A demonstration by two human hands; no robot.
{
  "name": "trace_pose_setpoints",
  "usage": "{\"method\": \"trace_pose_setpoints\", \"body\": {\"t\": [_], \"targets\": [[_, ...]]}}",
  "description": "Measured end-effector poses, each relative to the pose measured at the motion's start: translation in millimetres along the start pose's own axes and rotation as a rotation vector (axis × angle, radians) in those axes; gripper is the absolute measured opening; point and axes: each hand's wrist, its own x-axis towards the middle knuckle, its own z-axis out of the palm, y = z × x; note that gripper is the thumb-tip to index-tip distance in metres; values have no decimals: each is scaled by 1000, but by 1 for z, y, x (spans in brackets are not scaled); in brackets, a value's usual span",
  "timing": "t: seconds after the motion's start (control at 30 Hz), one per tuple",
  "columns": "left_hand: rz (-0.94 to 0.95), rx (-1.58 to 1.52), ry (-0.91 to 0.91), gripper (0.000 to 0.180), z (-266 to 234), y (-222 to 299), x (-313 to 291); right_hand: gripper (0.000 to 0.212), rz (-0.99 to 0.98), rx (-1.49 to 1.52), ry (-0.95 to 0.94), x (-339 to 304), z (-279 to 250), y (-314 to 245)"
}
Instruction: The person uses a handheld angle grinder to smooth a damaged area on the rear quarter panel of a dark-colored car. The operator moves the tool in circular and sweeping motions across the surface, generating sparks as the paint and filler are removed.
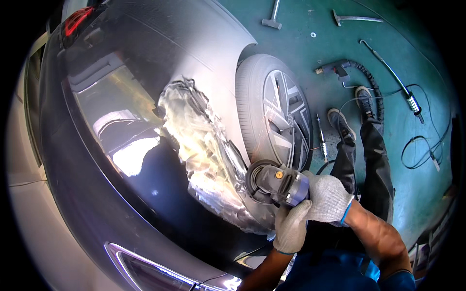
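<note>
Below-left of the grey-tyred, silver-spoked car wheel (284, 114), a black-and-blue angle grinder (281, 182) was gripped by the curled fingers of the off-white-gloved left hand (291, 229) and right hand (330, 198), presumably for steadiness. Its round dark disc (255, 181) was tilted beside the silvery bare-metal patch (199, 145), apparently to present an edge.

Glares white off the glossy dark car panel (162, 179), shines washed-out on the bare patch (199, 155), looks hazy around the tire (250, 97), falls dimmer over the green floor (393, 145). Bends straight edges toward the rim, then drops to black at the corners.
</note>
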Motion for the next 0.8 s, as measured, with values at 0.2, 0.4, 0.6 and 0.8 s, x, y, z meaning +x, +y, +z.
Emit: {"method": "trace_pose_setpoints", "body": {"t": [0.2, 0.4, 0.6, 0.8], "targets": [[2, 202, -116, 48, 5, 31, 40, 65, -35, 26, 109, 31, -24, -2], [-23, 101, -34, 53, -10, -9, -2, 67, 79, -24, -78, -6, -4, -1], [-110, 147, -96, 48, 2, 25, 36, 72, -40, -32, 128, 27, -26, -5], [-115, 117, 16, 40, -9, -2, 3, 76, 70, 50, -42, -5, 0, 5]]}}
